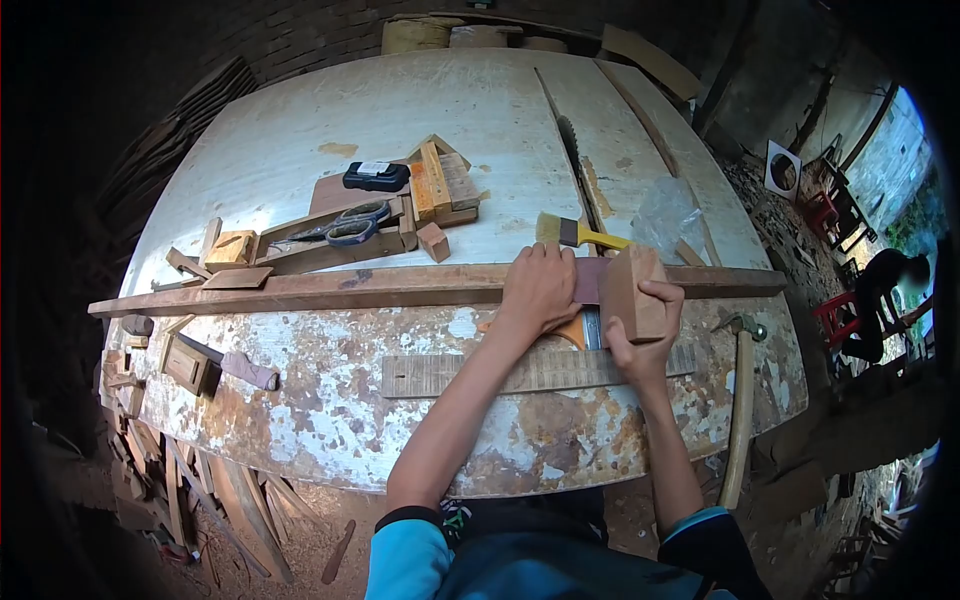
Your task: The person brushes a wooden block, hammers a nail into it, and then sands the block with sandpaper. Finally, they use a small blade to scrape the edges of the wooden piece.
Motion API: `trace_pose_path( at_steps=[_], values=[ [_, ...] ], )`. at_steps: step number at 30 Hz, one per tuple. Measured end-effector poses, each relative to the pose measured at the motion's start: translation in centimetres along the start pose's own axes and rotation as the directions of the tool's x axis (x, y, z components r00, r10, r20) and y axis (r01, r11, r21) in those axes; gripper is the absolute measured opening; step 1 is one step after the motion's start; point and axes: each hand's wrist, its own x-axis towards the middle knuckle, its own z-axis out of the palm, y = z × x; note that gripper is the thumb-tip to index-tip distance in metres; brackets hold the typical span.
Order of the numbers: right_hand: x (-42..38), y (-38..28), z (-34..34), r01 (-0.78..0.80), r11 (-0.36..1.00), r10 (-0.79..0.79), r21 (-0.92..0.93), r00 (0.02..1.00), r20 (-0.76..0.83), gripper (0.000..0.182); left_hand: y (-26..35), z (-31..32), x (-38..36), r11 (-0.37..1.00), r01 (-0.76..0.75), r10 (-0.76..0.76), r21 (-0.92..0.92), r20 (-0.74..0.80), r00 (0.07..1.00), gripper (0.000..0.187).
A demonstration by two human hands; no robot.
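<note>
A wooden block (632, 296) is gripped in my right hand (655, 325), thumb on its near side and fingers round its right edge. My left hand (540, 285) lies over the long wooden bar (400, 287), its fingers bent and close together beside a dark reddish sheet (590, 280). What is under that palm is hidden. The sheet reaches from the left hand to the block. Below the hands, an orange-handled tool (572, 332) with a metal part is partly covered. A flat grooved strip (450, 374) lies nearer me, passing under the left forearm.
A yellow-handled brush (580, 232) lies beyond the bar, near a saw blade (568, 140) in the table slot. Scissors (350, 226) rest on wooden pieces at left. A hammer (741, 400) lies at right. A person (880, 300) sits in the right background.
</note>
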Motion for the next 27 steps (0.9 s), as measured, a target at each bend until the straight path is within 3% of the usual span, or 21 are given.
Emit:
trace_pose_path(
  at_steps=[1,5,8,11,14,15,16,18,20,23,27],
  values=[
    [-0.7,-0.1,0.0,0.045,0.997,-0.044,0.062,0.999,-0.004,0.046,0.0,0.0,0.0,1.0,-0.006,0.006,-0.006,-0.016,1.0,0.045],
    [6.7,2.9,2.3,-0.129,0.979,0.136,-0.16,0.99,0.034,0.052,0.0,0.2,0.0,1.0,0.012,-0.013,-0.017,-0.024,1.0,0.043],
    [5.2,2.0,2.0,-0.101,0.984,0.102,-0.144,0.995,-0.005,0.051,0.0,0.2,-0.1,1.0,0.0,-0.001,-0.025,-0.042,0.999,0.042],
    [0.3,-0.1,0.4,-0.014,1.0,0.014,-0.001,1.0,-0.027,0.047,-0.1,0.1,-0.1,1.0,-0.023,0.023,-0.01,-0.032,0.999,0.042],
    [0.8,0.6,0.7,0.03,1.0,-0.03,0.004,0.999,-0.043,0.045,-0.2,0.6,-0.1,0.999,-0.018,0.015,-0.037,-0.084,0.996,0.04],
    [2.6,1.1,1.1,0.018,0.987,-0.021,-0.157,1.0,-0.021,0.046,-0.3,0.5,-0.3,1.0,-0.009,0.007,-0.024,-0.059,0.998,0.04],
    [4.5,1.3,2.4,-0.016,0.981,0.009,-0.192,0.999,-0.041,0.045,-0.2,0.3,-0.2,1.0,-0.003,0.002,-0.018,-0.033,0.999,0.04],
    [5.5,1.9,2.9,-0.011,0.984,0.004,-0.179,0.999,-0.037,0.045,0.1,-0.1,0.0,0.999,0.031,-0.031,-0.027,0.017,0.999,0.039],
    [4.4,0.9,2.3,-0.065,0.992,0.064,-0.105,0.998,-0.014,0.045,-0.2,0.2,0.1,0.999,-0.025,0.025,-0.019,-0.038,0.999,0.037],
    [0.2,-1.1,0.7,-0.009,0.999,0.009,-0.031,1.0,0.014,0.045,-0.3,0.9,-0.1,0.999,-0.045,0.045,-0.001,-0.079,0.996,0.035],
    [1.8,-0.1,1.5,-0.013,0.999,0.013,-0.04,1.0,0.002,0.047,-0.3,1.0,-0.3,0.999,-0.05,0.047,-0.015,-0.133,0.99,0.033]
  ],
)
